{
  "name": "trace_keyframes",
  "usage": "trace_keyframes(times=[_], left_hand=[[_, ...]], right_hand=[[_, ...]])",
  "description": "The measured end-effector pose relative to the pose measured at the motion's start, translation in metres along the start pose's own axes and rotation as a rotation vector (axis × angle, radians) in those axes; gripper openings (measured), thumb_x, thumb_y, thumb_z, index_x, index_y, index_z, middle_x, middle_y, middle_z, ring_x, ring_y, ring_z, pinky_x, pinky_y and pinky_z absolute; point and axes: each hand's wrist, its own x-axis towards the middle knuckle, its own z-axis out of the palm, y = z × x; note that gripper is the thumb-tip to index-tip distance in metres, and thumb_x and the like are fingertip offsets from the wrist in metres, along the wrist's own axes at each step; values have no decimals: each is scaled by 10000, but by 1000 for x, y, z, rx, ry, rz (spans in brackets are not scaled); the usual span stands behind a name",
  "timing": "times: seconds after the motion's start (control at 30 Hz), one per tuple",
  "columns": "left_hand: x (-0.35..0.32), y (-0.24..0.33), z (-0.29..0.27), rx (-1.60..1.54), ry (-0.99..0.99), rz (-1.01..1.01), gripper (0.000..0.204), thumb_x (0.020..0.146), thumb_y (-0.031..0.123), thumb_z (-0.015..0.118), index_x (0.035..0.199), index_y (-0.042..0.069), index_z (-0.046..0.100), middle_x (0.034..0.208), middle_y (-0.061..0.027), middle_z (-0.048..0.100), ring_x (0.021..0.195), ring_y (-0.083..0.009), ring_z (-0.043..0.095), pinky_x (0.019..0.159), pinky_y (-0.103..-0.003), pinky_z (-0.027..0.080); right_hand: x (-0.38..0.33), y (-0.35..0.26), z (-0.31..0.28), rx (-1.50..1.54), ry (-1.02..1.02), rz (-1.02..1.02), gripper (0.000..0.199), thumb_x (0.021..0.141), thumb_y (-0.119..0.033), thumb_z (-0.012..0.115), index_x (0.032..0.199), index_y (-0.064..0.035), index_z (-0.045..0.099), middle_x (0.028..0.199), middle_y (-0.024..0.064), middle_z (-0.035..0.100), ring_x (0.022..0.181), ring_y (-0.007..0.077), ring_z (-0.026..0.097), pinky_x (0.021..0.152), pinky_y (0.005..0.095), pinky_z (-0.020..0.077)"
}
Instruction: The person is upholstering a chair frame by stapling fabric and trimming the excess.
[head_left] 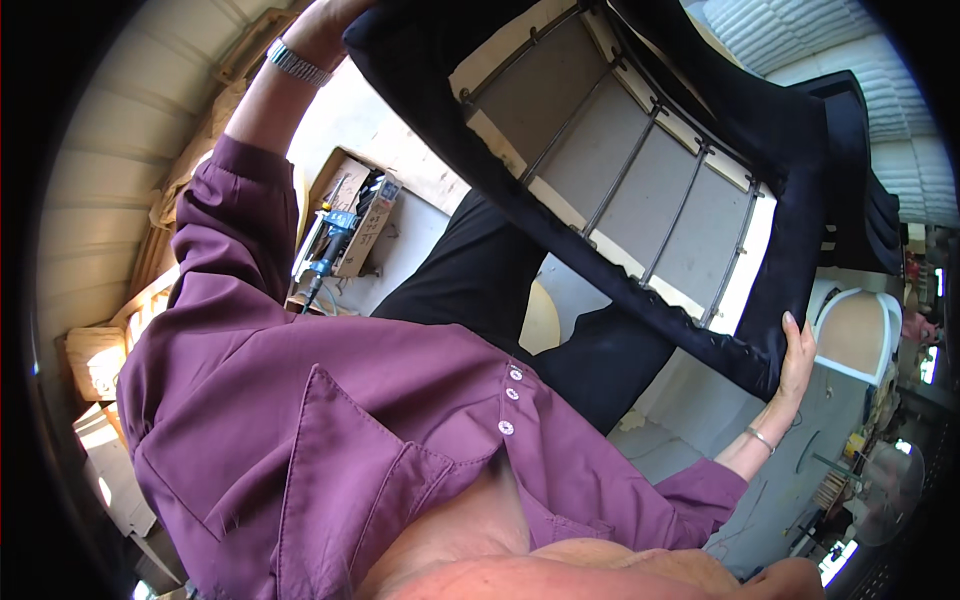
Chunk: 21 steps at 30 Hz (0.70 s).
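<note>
A chair seat frame covered in black fabric (598,262) is tilted in front of me above my legs, its underside showing. Several metal wire springs (676,208) run across the opening, clipped to pale wooden rails, with grey sheeting behind them. My right hand (795,362) grips the near right corner, fingers pressed along its outer side. At the far left corner, my left hand (338,16) meets the black cover; its fingers are out of sight past the picture's edge.
Left of my legs, a box (368,226) stands with a blue power tool (333,240) beside it. White quilted padding (890,95) is piled at the far right. Nearby are another black-covered piece (862,175), a white-edged panel (855,335) and a fan (888,490). Wooden pieces (95,362) lie far left.
</note>
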Motion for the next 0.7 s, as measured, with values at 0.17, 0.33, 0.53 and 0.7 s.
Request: trace_keyframes(times=[0.17,0.33,0.53,0.7], left_hand=[[-21,5,-16,222,-5,-20,807,799,213,698,1526,9,413,1406,-147,563,1265,-225,561,1110,-321,413],[-3,-7,-31,447,68,-37,692,842,177,699,1463,-16,463,1310,-149,612,1214,-237,576,1050,-304,435],[24,67,81,1601,70,855,442,919,90,674,1348,41,579,1267,-175,651,1123,-354,656,940,-396,538],[12,44,261,325,-892,998,141,918,112,677,936,-27,694,952,-190,677,660,-254,677,500,-275,517]], right_hand=[[-9,-38,18,132,-37,33,427,1020,-175,572,1337,111,550,1260,122,632,1141,168,569,1049,288,404],[-22,-52,15,198,9,84,522,1030,-236,574,1403,120,493,1375,162,577,1253,210,533,1121,325,351],[-58,17,58,454,556,98,437,1033,-322,541,1350,-28,611,1323,113,628,1243,195,577,1067,360,444],[-107,116,96,487,548,528,389,1018,-319,560,1296,-54,620,1252,94,634,1199,187,588,1052,363,451]])
